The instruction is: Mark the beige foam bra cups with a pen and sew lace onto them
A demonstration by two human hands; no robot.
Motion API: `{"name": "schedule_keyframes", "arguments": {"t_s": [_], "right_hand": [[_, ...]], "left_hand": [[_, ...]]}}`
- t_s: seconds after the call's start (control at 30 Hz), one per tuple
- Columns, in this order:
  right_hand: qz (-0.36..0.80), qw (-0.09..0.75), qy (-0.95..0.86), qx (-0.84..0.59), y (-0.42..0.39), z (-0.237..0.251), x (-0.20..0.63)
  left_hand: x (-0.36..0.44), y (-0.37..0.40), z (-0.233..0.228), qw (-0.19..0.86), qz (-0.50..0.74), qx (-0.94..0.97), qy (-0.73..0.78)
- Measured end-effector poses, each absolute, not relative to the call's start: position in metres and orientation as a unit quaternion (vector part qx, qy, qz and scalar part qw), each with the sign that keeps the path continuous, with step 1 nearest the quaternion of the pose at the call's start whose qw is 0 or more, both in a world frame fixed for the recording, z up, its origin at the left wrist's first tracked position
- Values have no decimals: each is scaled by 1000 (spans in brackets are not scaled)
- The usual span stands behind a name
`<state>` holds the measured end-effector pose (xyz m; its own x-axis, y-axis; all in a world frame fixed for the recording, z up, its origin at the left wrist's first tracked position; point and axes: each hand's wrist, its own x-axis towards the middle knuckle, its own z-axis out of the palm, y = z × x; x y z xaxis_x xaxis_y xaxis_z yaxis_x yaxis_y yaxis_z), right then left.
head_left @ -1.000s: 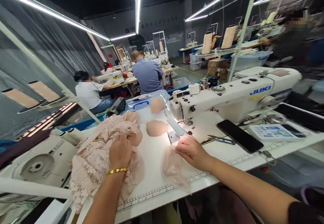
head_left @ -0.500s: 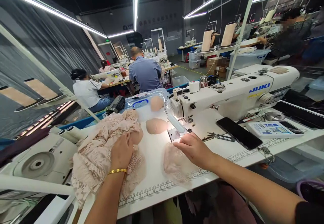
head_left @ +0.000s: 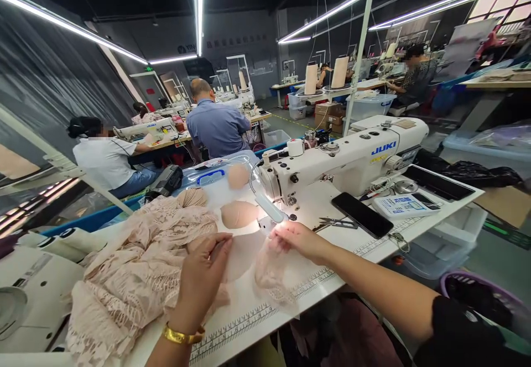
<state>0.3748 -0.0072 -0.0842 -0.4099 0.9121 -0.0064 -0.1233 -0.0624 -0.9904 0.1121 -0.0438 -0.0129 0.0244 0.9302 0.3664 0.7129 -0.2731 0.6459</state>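
Near the needle area of a white sewing machine (head_left: 348,157), my right hand (head_left: 305,241) pinches the top of a sheer pale-pink lace piece (head_left: 271,276), which hangs down onto the table. My left hand (head_left: 203,270), with a gold bracelet at the wrist, is left of it, thumb and fingertips drawn together; what they hold, if anything, I cannot make out. Beside and behind that hand lies a big heap of pink lace fabric (head_left: 128,267). One beige moulded cup (head_left: 238,214) rests left of the needle area, and another (head_left: 238,176) lies farther back.
Thread snips (head_left: 338,223), a black phone (head_left: 362,214) and a blue-white box (head_left: 404,204) lie right of my right hand. A printed ruler (head_left: 236,323) runs along the table's front edge. White thread cones (head_left: 78,240) stand at left. Co-workers sit at machines ahead.
My left hand has lifted away from the lace heap toward the right, fingertips raised. My right hand now pinches the lace piece higher up. The view has turned right.
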Motion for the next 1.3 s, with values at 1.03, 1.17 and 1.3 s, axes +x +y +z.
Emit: {"name": "schedule_keyframes", "arguments": {"t_s": [1.03,1.17,1.3], "right_hand": [[-65,310,-920,-229,12,-108,379],[-25,253,-952,-169,39,-117,401],[1,257,-952,-167,48,-105,419]], "left_hand": [[125,-37,-25,-118,94,932,331],[155,-16,-40,-54,36,946,319],[178,6,-59,-42,22,927,371]]}}
